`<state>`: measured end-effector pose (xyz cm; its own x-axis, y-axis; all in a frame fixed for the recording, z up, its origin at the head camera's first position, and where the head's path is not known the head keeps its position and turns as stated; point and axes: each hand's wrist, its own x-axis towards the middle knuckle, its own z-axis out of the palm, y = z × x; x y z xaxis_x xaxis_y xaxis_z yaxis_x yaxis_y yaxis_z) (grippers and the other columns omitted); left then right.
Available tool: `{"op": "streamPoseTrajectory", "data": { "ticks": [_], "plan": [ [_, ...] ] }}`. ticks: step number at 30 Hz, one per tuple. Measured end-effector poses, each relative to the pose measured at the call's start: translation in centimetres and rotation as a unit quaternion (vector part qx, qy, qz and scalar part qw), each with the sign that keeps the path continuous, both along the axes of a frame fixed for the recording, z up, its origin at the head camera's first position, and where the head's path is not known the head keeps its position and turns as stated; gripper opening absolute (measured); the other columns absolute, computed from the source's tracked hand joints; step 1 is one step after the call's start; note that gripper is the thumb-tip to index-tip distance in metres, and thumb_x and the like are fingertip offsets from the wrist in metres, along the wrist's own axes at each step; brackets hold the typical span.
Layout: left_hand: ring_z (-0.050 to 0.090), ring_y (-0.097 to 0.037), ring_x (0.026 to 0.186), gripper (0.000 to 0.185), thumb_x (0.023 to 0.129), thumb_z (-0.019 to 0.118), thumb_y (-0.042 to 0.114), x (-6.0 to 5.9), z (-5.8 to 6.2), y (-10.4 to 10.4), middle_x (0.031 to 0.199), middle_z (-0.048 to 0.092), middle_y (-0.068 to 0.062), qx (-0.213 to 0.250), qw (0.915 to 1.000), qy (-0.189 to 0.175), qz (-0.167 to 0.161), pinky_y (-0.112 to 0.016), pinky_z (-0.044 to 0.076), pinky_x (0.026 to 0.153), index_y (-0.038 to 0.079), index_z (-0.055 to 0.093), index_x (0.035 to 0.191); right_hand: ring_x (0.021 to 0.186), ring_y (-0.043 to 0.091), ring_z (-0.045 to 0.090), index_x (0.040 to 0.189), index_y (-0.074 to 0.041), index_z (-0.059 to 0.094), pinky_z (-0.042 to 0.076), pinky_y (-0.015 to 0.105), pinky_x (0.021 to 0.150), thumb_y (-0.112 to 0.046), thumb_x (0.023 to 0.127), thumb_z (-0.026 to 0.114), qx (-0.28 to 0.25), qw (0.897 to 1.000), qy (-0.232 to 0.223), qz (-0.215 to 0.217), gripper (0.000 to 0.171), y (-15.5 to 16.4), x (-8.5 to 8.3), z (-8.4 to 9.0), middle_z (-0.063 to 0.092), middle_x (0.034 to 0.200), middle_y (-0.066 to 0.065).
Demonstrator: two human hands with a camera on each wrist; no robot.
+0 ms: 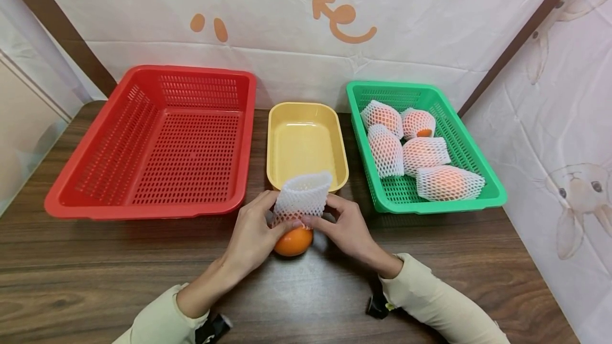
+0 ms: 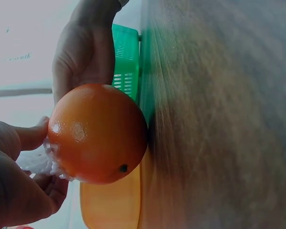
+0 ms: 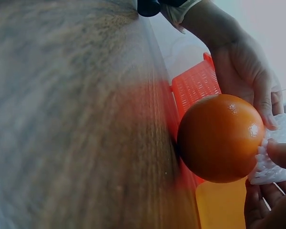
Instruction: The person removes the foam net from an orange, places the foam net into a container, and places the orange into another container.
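Observation:
An orange [image 1: 294, 242] sits on the wooden table, its upper part inside a white foam net sleeve [image 1: 302, 198]. In the head view the sleeve's wide mouth points up and away from the person. My left hand [image 1: 255, 230] pinches the sleeve's lower edge from the left, thumb in front. From the other side my right hand [image 1: 345, 226] pinches the same edge, the two thumbs nearly meeting over the fruit. Both wrist views show the bare side of the orange [image 2: 99, 136], with the bunched net [image 3: 269, 164] at the fingertips.
A red basket [image 1: 150, 211] with nothing in it stands at the left. Behind the hands is a yellow tray [image 1: 306, 147]. The green basket [image 1: 440, 207] at the right holds several net-wrapped fruits [image 1: 423, 154]. A printed cloth [image 1: 411, 25] hangs behind the table.

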<state>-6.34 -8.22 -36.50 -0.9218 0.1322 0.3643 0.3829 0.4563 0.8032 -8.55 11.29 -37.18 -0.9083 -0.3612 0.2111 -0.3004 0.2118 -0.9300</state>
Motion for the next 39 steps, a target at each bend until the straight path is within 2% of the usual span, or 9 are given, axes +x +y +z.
{"op": "streamPoseTrajectory", "data": {
  "ticks": [3, 8, 14, 17, 22, 25, 29, 33, 39],
  "plan": [
    [0.057, -0.012, 0.089, 0.048, 0.068, 0.087, 0.014, 0.1, 0.0, 0.1, 0.099, 0.064, 0.0, 0.007, 0.9999, -0.011, -0.006, -0.041, 0.049, 0.074, 0.008, 0.066, 0.11, 0.093, 0.015, 0.06, 0.104, 0.001, 0.069, 0.052, 0.039, 0.079, 0.001, 0.081, 0.074, 0.007, 1.0, 0.011, -0.007, 0.023, -0.2, 0.4, 1.0, 0.068, 0.102, 0.008],
    [0.054, -0.014, 0.092, 0.062, 0.065, 0.089, 0.021, 0.2, 0.0, 0.1, 0.103, 0.06, -0.001, 0.003, 0.9989, -0.045, -0.015, -0.04, 0.048, 0.077, 0.008, 0.061, 0.119, 0.087, 0.013, 0.061, 0.103, 0.001, 0.069, 0.053, 0.038, 0.075, 0.0, 0.081, 0.074, 0.019, 1.0, 0.008, -0.01, 0.022, -0.2, 0.5, 1.6, 0.069, 0.097, 0.007],
    [0.047, -0.021, 0.098, 0.097, 0.059, 0.092, 0.032, 0.7, -0.1, 0.5, 0.11, 0.05, -0.007, -0.085, 0.9901, -0.106, -0.036, -0.039, 0.043, 0.085, 0.003, 0.04, 0.136, 0.084, 0.01, 0.059, 0.103, 0.001, 0.069, 0.053, 0.037, 0.074, -0.004, 0.084, 0.073, 0.028, 0.999, -0.009, -0.023, 0.02, -0.1, 0.5, 1.8, 0.068, 0.096, 0.006],
    [0.046, -0.023, 0.098, 0.107, 0.057, 0.093, 0.033, 0.9, -0.2, 0.8, 0.111, 0.047, -0.01, -0.117, 0.985, -0.121, -0.04, -0.04, 0.043, 0.086, 0.0, 0.033, 0.139, 0.081, 0.01, 0.059, 0.103, 0.001, 0.068, 0.052, 0.033, 0.073, -0.004, 0.086, 0.071, 0.032, 0.999, -0.017, -0.034, 0.019, -0.1, 0.5, 1.9, 0.067, 0.096, 0.007],
    [0.046, -0.024, 0.096, 0.102, 0.056, 0.094, 0.03, 1.0, -0.2, 1.0, 0.108, 0.048, -0.011, -0.129, 0.983, -0.126, -0.035, -0.04, 0.044, 0.084, -0.004, 0.038, 0.134, 0.087, 0.012, 0.06, 0.108, 0.002, 0.065, 0.051, 0.029, 0.078, -0.003, 0.088, 0.067, 0.018, 0.999, -0.033, -0.035, 0.021, 0.0, 0.3, 1.9, 0.065, 0.102, 0.008],
    [0.046, -0.024, 0.094, 0.094, 0.058, 0.093, 0.03, 1.0, -0.2, 1.0, 0.106, 0.049, -0.01, -0.132, 0.9822, -0.13, -0.031, -0.039, 0.044, 0.081, -0.005, 0.043, 0.129, 0.093, 0.015, 0.06, 0.113, 0.001, 0.064, 0.051, 0.03, 0.081, -0.004, 0.09, 0.066, -0.005, 0.999, -0.044, -0.026, 0.024, 0.4, -0.3, 0.7, 0.065, 0.107, 0.009],
    [0.047, -0.021, 0.093, 0.086, 0.06, 0.092, 0.03, 1.0, -0.2, 1.0, 0.106, 0.049, -0.009, -0.13, 0.9821, -0.132, -0.033, -0.037, 0.044, 0.08, -0.004, 0.048, 0.125, 0.09, 0.017, 0.062, 0.114, -0.004, 0.064, 0.052, 0.03, 0.079, -0.011, 0.09, 0.068, -0.024, 0.998, -0.057, -0.025, 0.026, 0.9, -1.0, -0.8, 0.066, 0.105, 0.007],
    [0.047, -0.019, 0.092, 0.081, 0.062, 0.091, 0.029, 1.1, -0.2, 1.2, 0.107, 0.05, -0.007, -0.123, 0.9818, -0.141, -0.036, -0.036, 0.044, 0.079, -0.001, 0.051, 0.125, 0.084, 0.019, 0.064, 0.116, -0.005, 0.062, 0.053, 0.029, 0.074, -0.014, 0.09, 0.068, -0.033, 0.997, -0.063, -0.02, 0.028, 1.2, -1.2, -0.9, 0.069, 0.099, 0.007],
    [0.049, -0.02, 0.094, 0.077, 0.063, 0.09, 0.03, 1.4, 0.2, 1.2, 0.108, 0.049, -0.007, -0.117, 0.9809, -0.153, -0.026, -0.036, 0.047, 0.078, 0.0, 0.052, 0.122, 0.082, 0.023, 0.065, 0.125, -0.004, 0.053, 0.054, 0.035, 0.071, -0.015, 0.091, 0.067, -0.053, 0.995, -0.074, -0.026, 0.038, 1.5, -1.6, 0.1, 0.069, 0.103, 0.012]
  ]
}}
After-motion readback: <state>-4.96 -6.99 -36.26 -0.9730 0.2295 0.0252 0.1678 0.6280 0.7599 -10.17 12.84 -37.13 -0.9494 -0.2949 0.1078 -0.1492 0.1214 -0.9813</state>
